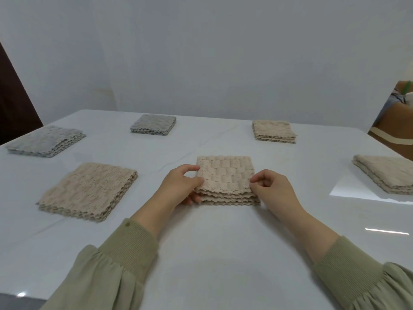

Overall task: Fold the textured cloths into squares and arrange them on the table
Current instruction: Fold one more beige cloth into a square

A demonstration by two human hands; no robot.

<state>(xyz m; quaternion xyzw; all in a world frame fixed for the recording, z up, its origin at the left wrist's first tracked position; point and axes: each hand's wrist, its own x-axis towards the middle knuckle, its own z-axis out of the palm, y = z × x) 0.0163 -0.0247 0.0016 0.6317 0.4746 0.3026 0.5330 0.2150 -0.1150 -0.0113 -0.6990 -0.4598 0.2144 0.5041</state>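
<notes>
White table (212, 253): four beige folded cloths (87, 191), two grey cloths (153, 123).

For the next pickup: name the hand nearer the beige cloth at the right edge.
Right. The right hand is left of that beige cloth; the left hand lies farther left.

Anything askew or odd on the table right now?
Mildly: the near-left beige cloth lies rotated relative to the centre beige cloth held by the left hand and right hand, and its layered edges look uneven. Nothing spilled or damaged.
</notes>
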